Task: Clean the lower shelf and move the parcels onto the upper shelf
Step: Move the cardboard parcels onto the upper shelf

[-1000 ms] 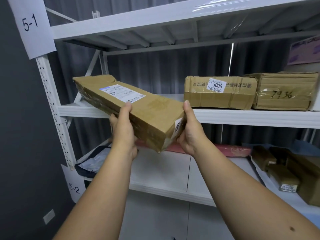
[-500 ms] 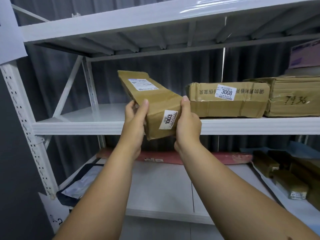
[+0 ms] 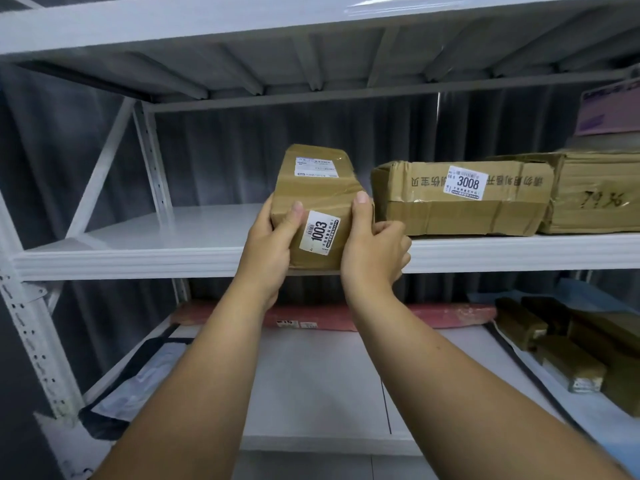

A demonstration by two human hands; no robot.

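Note:
A long brown parcel (image 3: 317, 188) with a white "1003" label on its near end lies lengthwise on the upper shelf (image 3: 138, 261), its near end at the shelf's front edge. My left hand (image 3: 272, 245) grips the left side of that end, thumb on the front face. My right hand (image 3: 372, 252) grips the right side, thumb up along the edge. Just right of it stands a taped box marked "3008" (image 3: 460, 202), then a box with handwritten numbers (image 3: 599, 195). On the lower shelf (image 3: 318, 386) lie a red flat parcel (image 3: 450, 311), a dark mailer bag (image 3: 138, 386) and several brown parcels (image 3: 568, 362).
A white perforated upright (image 3: 31, 341) stands at the left, with a diagonal brace (image 3: 100, 174) behind it. Another shelf deck (image 3: 311, 26) runs overhead. A purple box (image 3: 609, 109) tops the stack at far right. Grey corrugated wall lies behind.
The parcel has swung from crosswise to end-on and moved right and onto the upper shelf, beside the "3008" box. Both hands followed, still holding its near end.

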